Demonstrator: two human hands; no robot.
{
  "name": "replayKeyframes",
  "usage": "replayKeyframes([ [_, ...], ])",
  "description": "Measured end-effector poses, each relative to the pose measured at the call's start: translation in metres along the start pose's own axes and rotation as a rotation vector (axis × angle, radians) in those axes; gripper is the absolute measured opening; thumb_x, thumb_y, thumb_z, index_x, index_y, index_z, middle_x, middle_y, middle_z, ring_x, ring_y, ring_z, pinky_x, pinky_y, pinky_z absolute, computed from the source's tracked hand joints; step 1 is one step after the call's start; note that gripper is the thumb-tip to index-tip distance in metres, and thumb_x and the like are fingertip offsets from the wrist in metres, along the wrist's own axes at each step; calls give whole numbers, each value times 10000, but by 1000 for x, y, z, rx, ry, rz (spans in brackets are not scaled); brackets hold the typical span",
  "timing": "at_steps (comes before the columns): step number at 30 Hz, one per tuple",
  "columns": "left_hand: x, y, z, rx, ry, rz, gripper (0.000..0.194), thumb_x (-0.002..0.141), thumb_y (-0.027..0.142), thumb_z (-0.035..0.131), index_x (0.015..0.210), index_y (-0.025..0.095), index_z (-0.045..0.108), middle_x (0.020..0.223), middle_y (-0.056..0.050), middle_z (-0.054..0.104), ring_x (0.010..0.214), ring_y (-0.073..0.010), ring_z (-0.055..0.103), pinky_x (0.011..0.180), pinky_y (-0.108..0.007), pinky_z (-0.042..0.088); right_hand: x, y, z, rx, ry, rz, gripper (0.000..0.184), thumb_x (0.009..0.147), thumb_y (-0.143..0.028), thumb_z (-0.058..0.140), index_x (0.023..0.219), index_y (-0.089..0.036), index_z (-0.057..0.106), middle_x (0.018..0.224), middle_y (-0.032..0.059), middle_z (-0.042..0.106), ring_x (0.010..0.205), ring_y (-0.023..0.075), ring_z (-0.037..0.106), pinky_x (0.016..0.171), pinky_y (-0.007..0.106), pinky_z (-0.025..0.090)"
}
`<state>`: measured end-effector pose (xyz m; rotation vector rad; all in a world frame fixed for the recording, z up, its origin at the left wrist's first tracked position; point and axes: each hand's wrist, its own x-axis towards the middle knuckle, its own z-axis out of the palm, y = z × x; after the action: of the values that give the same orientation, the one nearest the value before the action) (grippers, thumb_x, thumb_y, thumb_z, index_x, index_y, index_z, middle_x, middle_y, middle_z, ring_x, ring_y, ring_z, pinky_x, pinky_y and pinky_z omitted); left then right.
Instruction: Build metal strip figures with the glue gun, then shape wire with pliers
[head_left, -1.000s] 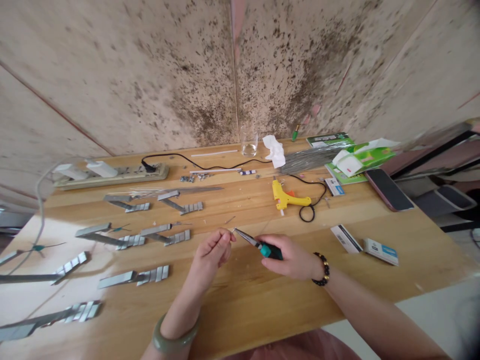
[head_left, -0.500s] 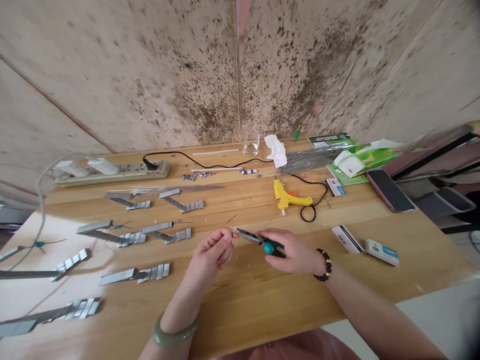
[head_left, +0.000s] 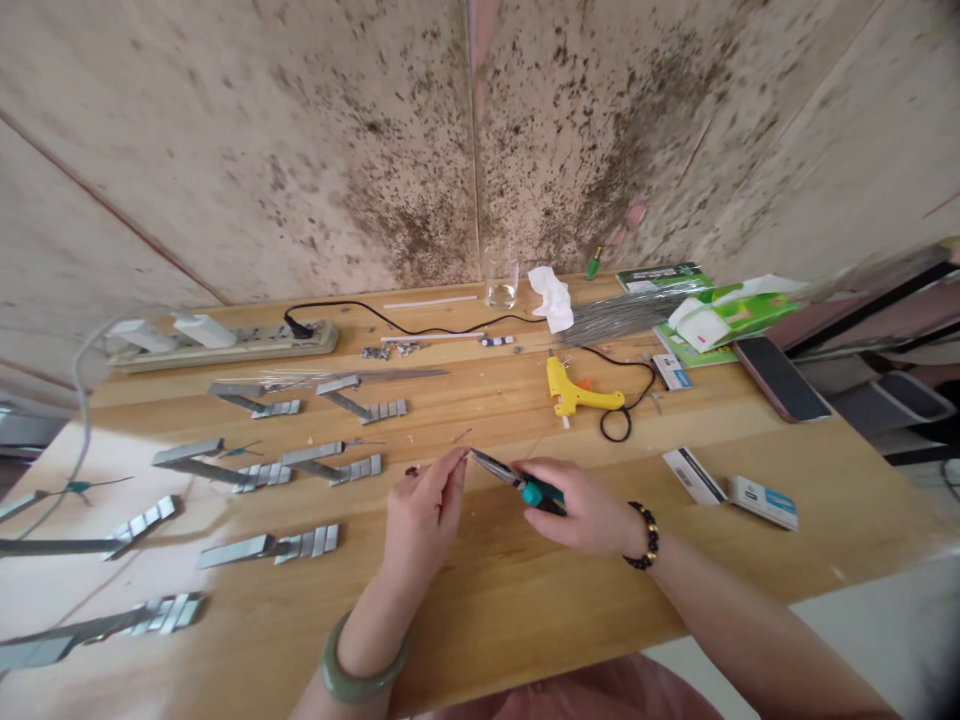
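My right hand [head_left: 581, 505] grips teal-handled needle-nose pliers [head_left: 517, 482], whose tips point left toward my left fingertips. My left hand [head_left: 424, 510], with a green bangle at the wrist, is pinched at the plier tips on something too small to make out. Both hands hover over the wooden table [head_left: 525, 600] near its front middle. Several grey metal strip assemblies [head_left: 266, 549] lie to the left of my left hand.
A yellow glue gun [head_left: 574, 396] with a black cord lies behind the hands. A power strip [head_left: 225, 345] sits at the back left, a glass [head_left: 500, 277], white tissue [head_left: 551, 297] and wire bundle [head_left: 622, 315] at the back. A phone [head_left: 780, 378], green tissue pack [head_left: 724, 312] and small boxes [head_left: 731, 487] are to the right.
My left hand has turned and its fingers have stretched forward at the plier tips. The pliers have stayed nearly in place.
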<state>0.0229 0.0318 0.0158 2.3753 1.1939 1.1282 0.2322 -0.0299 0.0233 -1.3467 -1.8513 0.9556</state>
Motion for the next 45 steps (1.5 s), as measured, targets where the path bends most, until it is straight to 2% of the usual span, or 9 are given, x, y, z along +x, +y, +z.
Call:
replayKeyframes([
  [5,-3,-7,5,147,15,107,220,894,194,520,1072,168,646,773,-65,735,609,-137,651,625,-233,472,0,1,1,-13,30,33,447,787,-213,587,1230,-169,558,1116,99,653,992,221,612,889,357,468],
  [9,-5,-9,6,172,4,157,237,890,184,523,1099,161,634,770,-73,731,638,-149,666,644,-239,478,0,2,3,-16,28,33,452,784,-210,591,1233,-169,561,1131,102,652,1009,225,611,898,362,466],
  [18,-2,0,3,104,-39,16,223,932,245,429,957,180,641,702,-48,716,531,-139,612,556,-235,443,0,3,3,-57,35,12,443,789,-222,584,1231,-180,575,1157,96,661,1034,226,622,922,359,466],
  [24,-4,4,0,-105,-101,-168,209,925,277,436,928,193,627,637,-13,657,516,-118,560,534,-220,427,0,0,2,21,13,12,443,786,-223,597,1225,-167,580,1138,95,665,1009,216,621,900,341,469],
  [30,-10,3,3,-543,-108,-379,232,922,351,460,925,181,618,516,52,432,443,-85,405,449,-201,354,-1,-7,-2,247,-81,77,418,779,-234,602,1188,-149,606,909,41,654,767,143,574,722,263,477],
  [34,-9,4,2,-807,-133,-430,238,907,381,494,899,173,610,507,59,394,432,-80,380,424,-205,329,-2,-6,-4,361,-147,92,438,775,-231,610,1205,-149,596,828,11,586,698,112,505,658,239,442],
  [39,-8,5,1,-1009,-183,-441,229,914,372,495,881,169,596,472,76,357,408,-70,346,420,-206,305,-3,-3,-6,464,-210,109,437,771,-226,624,1198,-138,598,802,3,553,689,108,489,645,241,427],
  [42,-9,5,2,-1079,-207,-453,226,918,374,489,887,174,589,460,82,348,391,-66,333,417,-209,298,-3,-2,-6,490,-224,111,440,775,-233,628,1204,-143,592,811,1,546,689,105,482,643,241,423],
  [45,-8,6,2,-1043,-194,-476,236,910,388,499,884,171,590,460,82,357,391,-66,343,413,-205,306,-4,-3,-4,486,-210,120,444,780,-226,618,1216,-151,579,828,7,551,721,115,494,657,246,426],
])
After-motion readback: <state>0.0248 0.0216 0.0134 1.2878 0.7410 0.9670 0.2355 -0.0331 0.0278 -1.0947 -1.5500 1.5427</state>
